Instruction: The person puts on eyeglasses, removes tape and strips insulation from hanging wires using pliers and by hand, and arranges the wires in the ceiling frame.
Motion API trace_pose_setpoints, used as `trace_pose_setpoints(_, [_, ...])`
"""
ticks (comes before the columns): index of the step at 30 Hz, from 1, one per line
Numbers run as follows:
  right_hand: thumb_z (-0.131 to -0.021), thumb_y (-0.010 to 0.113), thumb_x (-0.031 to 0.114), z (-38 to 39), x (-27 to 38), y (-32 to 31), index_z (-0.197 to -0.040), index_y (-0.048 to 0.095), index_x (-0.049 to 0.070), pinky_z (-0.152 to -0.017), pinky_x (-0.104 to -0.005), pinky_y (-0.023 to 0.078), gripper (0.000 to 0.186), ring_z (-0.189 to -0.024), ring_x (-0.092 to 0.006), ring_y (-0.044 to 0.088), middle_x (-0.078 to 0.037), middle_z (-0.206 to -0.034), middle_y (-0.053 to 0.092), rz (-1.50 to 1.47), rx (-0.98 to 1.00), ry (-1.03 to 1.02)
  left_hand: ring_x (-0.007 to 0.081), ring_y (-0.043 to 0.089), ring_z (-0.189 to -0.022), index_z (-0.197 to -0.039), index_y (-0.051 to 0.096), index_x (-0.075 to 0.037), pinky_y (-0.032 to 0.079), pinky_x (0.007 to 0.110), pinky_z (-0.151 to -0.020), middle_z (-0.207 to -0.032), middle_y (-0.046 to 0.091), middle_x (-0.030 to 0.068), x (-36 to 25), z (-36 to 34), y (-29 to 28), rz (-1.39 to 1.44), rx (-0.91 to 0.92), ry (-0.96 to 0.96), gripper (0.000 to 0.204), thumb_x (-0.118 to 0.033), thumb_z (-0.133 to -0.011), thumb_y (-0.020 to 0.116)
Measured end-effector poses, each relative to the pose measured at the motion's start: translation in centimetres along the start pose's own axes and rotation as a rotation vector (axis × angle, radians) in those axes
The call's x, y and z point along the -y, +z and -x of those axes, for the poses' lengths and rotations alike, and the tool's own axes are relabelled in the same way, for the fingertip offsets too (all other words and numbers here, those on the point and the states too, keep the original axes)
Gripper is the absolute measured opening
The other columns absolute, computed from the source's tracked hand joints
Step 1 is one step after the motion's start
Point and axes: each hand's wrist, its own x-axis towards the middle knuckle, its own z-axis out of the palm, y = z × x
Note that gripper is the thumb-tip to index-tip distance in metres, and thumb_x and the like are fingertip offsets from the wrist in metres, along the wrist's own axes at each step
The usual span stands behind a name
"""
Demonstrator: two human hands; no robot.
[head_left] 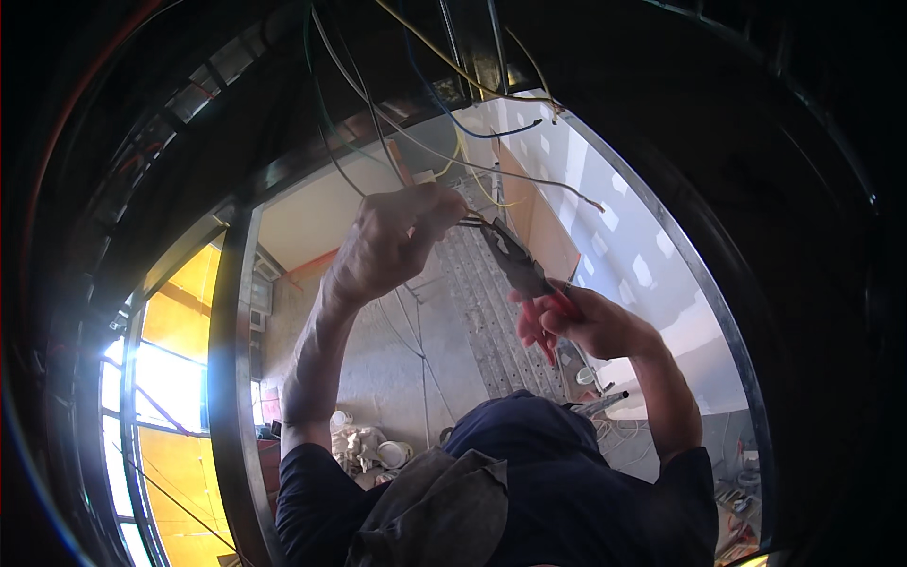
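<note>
My left hand is raised and closed, its fingers pinching the ends of several thin electrical wires. Red-handled pliers point up and left from my right hand, which is wrapped round their grips. The dark jaws of the pliers are at the wire ends, just beside my left fingertips. Whether the jaws bite on the wires I cannot tell. Above my hands dangle a blue wire, a yellow wire and a grey wire, all with loose ends.
A dark metal frame surrounds the opening I work in. Grey panels with white patches form the right wall. White bags and a white bucket lie on the floor at lower left. Bright yellow panels stand at far left.
</note>
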Motion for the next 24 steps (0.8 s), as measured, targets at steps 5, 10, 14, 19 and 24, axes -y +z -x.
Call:
trace_pose_setpoints(5, [-0.105,0.049,0.024,0.1,-0.5,-1.4,-0.144,0.042,0.004,-0.088,-0.0349,0.054,0.044,-0.105,-0.0240,0.069,-0.016,-0.115,0.067,-0.263,0.265,0.082,0.0237,0.074,-0.081,-0.099,0.069,0.001,0.058,0.033,-0.070,-0.088,0.073,0.0141,-0.5,0.3,-0.5,0.021,0.042,-0.048,0.009,-0.002,-0.091,0.066])
trace_pose_setpoints(10, [-0.106,0.045,0.034,-0.1,-1.3,-1.6,-0.145,0.038,-0.001,-0.086,-0.0376,0.056,0.053,-0.106,-0.0299,0.070,-0.021,-0.116,0.066,-0.430,0.424,0.046,0.0225,0.075,-0.085,-0.099,0.069,0.002,0.059,0.033,-0.074,-0.090,0.074,0.0131,0.2,0.7,-0.6,0.117,0.064,-0.084,0.010,0.000,-0.092,0.062])
trace_pose_setpoints(14, [-0.106,0.045,0.034,-0.6,-1.2,-1.4,-0.144,0.038,-0.002,-0.083,-0.0370,0.057,0.053,-0.105,-0.0308,0.070,-0.022,-0.114,0.067,-0.476,0.427,0.074,0.0215,0.075,-0.086,-0.099,0.070,0.001,0.060,0.032,-0.076,-0.091,0.074,0.0126,0.8,1.2,-0.7,0.109,0.058,-0.045,0.013,0.002,-0.093,0.058])
trace_pose_setpoints(19, [-0.105,0.047,0.033,-1.2,-1.3,-1.5,-0.142,0.041,-0.003,-0.078,-0.0356,0.058,0.051,-0.097,-0.0282,0.072,-0.020,-0.110,0.068,-0.472,0.506,0.045,0.0215,0.075,-0.085,-0.098,0.070,0.001,0.060,0.031,-0.075,-0.092,0.074,0.0126,1.3,1.5,-0.6,0.096,0.067,-0.059,0.013,0.002,-0.092,0.059])
trace_pose_setpoints(24, [-0.104,0.049,0.035,-1.5,-1.3,-1.6,-0.138,0.045,-0.004,-0.076,-0.0345,0.058,0.051,-0.091,-0.0252,0.072,-0.017,-0.105,0.069,-0.451,0.530,0.029,0.0118,0.066,-0.067,-0.093,0.067,-0.001,0.054,0.025,-0.063,-0.077,0.067,0.0062,1.6,1.8,-0.3,0.130,0.014,0.024,0.009,0.003,-0.094,0.059])
